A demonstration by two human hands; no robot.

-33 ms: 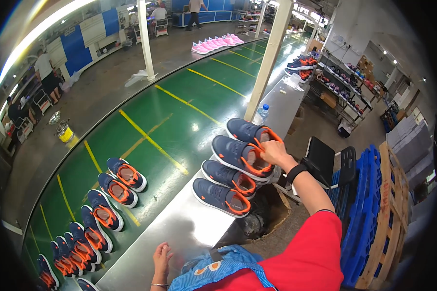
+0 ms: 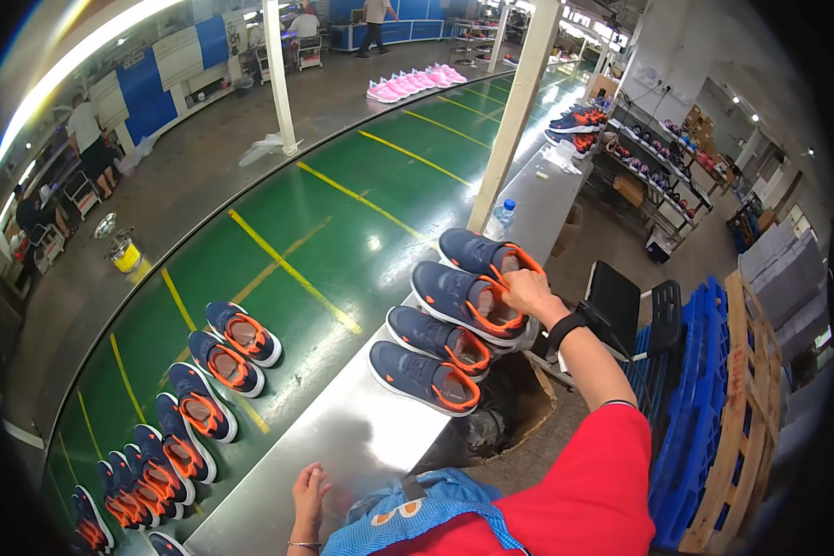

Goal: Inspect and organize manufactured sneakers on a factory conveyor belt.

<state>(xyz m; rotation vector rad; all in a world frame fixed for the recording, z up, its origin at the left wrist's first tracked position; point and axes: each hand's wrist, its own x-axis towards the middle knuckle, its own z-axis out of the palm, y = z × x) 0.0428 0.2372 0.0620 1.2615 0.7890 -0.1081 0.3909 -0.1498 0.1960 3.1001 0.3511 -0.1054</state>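
Observation:
My right hand (image 2: pixel 528 292) is closed on the heel collars of two navy sneakers with orange lining and white soles. The nearer is the front sneaker (image 2: pixel 456 295), the other the rear sneaker (image 2: pixel 477 248); they tilt side by side at the far part of the metal bench. Two matching sneakers, the middle one (image 2: pixel 426 334) and the nearest one (image 2: pixel 412 372), rest on the bench just nearer to me. My left hand (image 2: pixel 311 496) hangs by the bench's near part, holding nothing, its fingers loosely bent and apart.
A green conveyor (image 2: pixel 306 269) with yellow lines carries a row of matching sneakers (image 2: pixel 199 403) at left. The metal bench (image 2: pixel 334 417) runs alongside it. Beyond my right hand stand a water bottle (image 2: pixel 500 220) and a pale post (image 2: pixel 519 111). A black chair (image 2: pixel 612 310) and blue pallets (image 2: pixel 690 408) stand right.
My right hand and the two sneakers in it have shifted very slightly right and nearer. The left hand looks unmoved.

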